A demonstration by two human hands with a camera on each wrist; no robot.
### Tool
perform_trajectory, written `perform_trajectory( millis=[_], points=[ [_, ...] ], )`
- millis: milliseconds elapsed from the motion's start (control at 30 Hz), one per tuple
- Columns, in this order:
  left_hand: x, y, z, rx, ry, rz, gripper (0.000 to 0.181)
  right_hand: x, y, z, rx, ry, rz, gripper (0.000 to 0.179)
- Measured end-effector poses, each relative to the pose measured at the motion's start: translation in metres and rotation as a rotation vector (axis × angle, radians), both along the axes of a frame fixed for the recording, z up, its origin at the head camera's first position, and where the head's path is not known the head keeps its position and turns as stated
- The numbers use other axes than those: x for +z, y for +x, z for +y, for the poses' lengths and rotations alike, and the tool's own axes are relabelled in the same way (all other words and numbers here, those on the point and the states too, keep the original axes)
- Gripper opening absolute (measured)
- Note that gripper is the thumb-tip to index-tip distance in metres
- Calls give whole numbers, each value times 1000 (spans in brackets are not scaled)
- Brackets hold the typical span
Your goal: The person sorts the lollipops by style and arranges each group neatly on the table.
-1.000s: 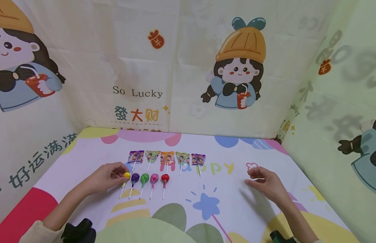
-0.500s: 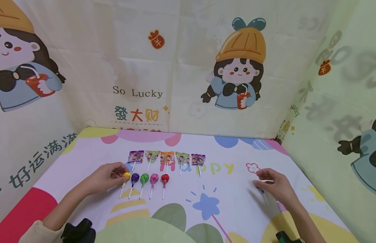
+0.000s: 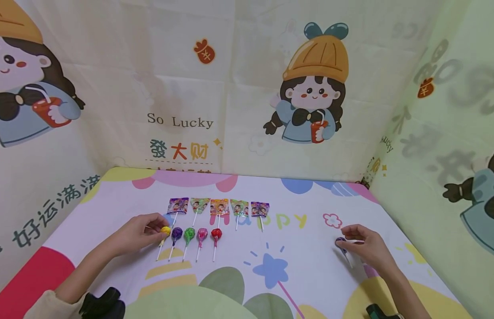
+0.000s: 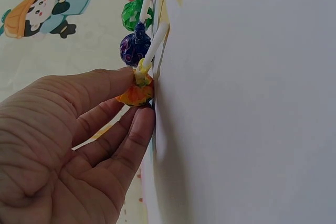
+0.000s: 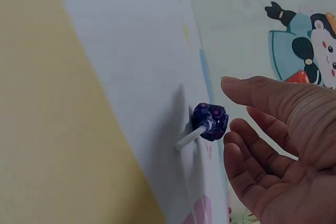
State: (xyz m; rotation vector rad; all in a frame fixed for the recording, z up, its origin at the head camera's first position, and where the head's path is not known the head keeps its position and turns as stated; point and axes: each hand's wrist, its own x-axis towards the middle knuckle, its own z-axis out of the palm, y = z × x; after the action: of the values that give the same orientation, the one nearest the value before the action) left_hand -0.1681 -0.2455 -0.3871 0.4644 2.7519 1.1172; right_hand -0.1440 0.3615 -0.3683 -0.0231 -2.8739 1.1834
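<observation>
My left hand (image 3: 145,232) pinches the head of a yellow lollipop (image 3: 165,231) between thumb and fingers; its white stick points toward me. The left wrist view shows the orange-yellow wrapper (image 4: 137,95) at the fingertips. That lollipop is the left end of a row with a purple lollipop (image 3: 176,235), a green one (image 3: 189,235), a pink one (image 3: 202,235) and a red one (image 3: 216,235). Off to the right, my right hand (image 3: 364,246) is over another purple lollipop (image 5: 211,121) lying on the table, with thumb and fingers spread apart just beside its head.
Behind the row lie several lollipops in flat printed bags, among them an orange bag (image 3: 219,206) and a purple bag (image 3: 260,209). A colourful printed cloth (image 3: 302,274) covers the table. Cartoon-printed curtain walls (image 3: 247,97) stand at the back and both sides.
My right hand has moved right and a little toward me; the purple lollipop there, hidden at first, now shows under the thumb. My left hand stays on the yellow lollipop.
</observation>
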Motion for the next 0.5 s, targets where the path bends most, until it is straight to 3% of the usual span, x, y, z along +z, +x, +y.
perform_trajectory(
  millis=[200,500],
  points=[
    [1,1,0,-3,2,-1,22,-7,-2,4,-1,-25,-79,49],
    [2,1,1,-4,6,5,22,-12,-2,2,5,-21,-79,42]
  ],
)
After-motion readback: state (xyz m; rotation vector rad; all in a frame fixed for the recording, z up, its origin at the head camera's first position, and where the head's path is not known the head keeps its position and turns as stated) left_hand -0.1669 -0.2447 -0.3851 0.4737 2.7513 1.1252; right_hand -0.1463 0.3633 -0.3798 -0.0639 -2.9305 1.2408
